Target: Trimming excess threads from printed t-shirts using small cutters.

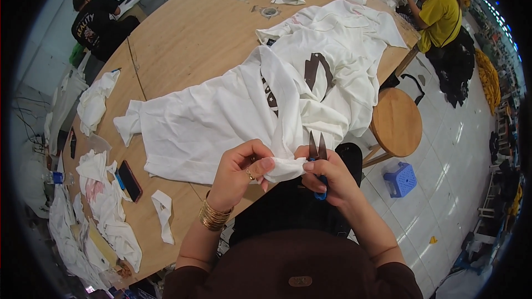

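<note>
White garments with dark printed patches lie heaped across the table in front of me. One white garment (pixel 205 122) has a narrow end, like a cuff or sleeve, drawn up between my hands near the table's edge. My left hand (pixel 242 171) pinches this end between thumb and fingers. On its other side, my right hand (pixel 331 178) grips small blue-handled thread snips (pixel 318 149), blades pointing up and apart. The right thumb and a finger also press on the cloth's edge. Whether the blades touch any thread is too small to tell.
On the wooden table (pixel 183 44) lie a phone (pixel 129 180), a white cloth strip (pixel 162 216) and white cloth piles (pixel 105 199) at left. A round wooden stool (pixel 396 122) and a blue plastic stool (pixel 400 180) stand right. A person in yellow (pixel 443 16) handles cloth at far right; another sits far left.
</note>
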{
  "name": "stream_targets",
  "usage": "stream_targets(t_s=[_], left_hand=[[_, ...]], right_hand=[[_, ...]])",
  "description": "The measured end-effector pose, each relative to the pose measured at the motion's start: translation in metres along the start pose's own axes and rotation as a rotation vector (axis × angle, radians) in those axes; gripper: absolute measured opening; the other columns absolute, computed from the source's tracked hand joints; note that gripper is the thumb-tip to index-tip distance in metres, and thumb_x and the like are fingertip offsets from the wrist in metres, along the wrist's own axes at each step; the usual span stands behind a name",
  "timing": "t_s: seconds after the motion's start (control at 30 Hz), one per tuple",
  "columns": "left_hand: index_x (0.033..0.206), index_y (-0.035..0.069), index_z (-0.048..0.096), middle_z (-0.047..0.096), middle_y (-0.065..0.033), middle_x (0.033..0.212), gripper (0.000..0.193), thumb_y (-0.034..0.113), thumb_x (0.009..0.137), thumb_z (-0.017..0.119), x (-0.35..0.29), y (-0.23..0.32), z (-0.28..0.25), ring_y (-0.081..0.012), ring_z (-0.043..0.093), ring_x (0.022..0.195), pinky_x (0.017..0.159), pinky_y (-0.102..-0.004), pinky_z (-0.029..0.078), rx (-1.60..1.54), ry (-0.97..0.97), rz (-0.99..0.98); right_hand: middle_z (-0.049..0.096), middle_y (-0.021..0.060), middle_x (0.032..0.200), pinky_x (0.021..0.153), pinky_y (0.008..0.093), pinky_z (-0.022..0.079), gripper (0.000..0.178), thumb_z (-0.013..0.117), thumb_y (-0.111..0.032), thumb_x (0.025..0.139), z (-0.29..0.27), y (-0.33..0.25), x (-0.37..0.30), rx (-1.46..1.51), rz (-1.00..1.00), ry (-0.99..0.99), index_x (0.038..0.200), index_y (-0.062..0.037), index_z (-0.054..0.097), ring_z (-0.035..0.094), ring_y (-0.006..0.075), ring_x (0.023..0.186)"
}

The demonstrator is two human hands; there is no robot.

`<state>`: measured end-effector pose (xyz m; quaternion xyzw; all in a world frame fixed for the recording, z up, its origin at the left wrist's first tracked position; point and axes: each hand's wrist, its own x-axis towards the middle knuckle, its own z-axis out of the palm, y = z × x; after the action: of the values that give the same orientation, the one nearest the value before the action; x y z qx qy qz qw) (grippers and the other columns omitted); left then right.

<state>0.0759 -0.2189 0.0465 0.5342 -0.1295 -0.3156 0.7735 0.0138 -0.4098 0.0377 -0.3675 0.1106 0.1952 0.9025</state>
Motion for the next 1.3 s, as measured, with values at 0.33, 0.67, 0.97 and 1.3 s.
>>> stream_targets(t_s=[0.33,0.67,0.97,1.3], left_hand=[[0.087,-0.002,0.056,0.048,-0.0068,0.094,0.007,0.004,0.084,0.056,-0.001,0.006,0.002,-0.0089,0.053,0.064,0.055,-0.0221,0.051,0.127,-0.055,0.106],[0.092,-0.002,0.057,0.055,-0.0051,0.089,0.012,0.008,0.085,0.058,-0.012,0.003,0.010,-0.0093,0.055,0.069,0.061,-0.0226,0.051,0.479,0.370,0.080],[0.097,-0.002,0.059,0.059,-0.0052,0.090,0.015,0.006,0.085,0.058,-0.011,-0.020,0.008,-0.0095,0.056,0.083,0.070,-0.0217,0.047,0.278,0.251,0.075],[0.091,0.002,0.060,0.059,-0.0062,0.083,0.012,0.004,0.079,0.062,-0.013,-0.010,0.008,-0.0147,0.057,0.076,0.069,-0.0256,0.045,0.617,0.268,0.243]], right_hand=[[0.043,-0.0032,0.053,0.040,0.0186,0.023,0.011,0.057,-0.007,0.077,0.003,-0.007,-0.006,-0.211,-0.132,0.030,0.086,0.0000,0.055,0.032,0.0029,0.040],[0.052,0.0033,0.074,0.043,0.0217,0.037,0.015,0.065,-0.004,0.068,0.011,0.009,0.001,-1.184,-0.874,0.450,0.080,-0.0040,0.056,0.049,0.0096,0.052],[0.053,0.0068,0.078,0.049,0.0249,0.044,0.029,0.070,-0.004,0.064,0.013,0.034,0.009,-1.358,-1.025,0.161,0.091,-0.0064,0.060,0.055,0.0162,0.057],[0.052,0.0026,0.081,0.050,0.0274,0.044,0.028,0.066,-0.001,0.061,0.019,-0.012,0.017,-1.502,-0.795,0.005,0.087,-0.0080,0.058,0.057,0.0180,0.061]])
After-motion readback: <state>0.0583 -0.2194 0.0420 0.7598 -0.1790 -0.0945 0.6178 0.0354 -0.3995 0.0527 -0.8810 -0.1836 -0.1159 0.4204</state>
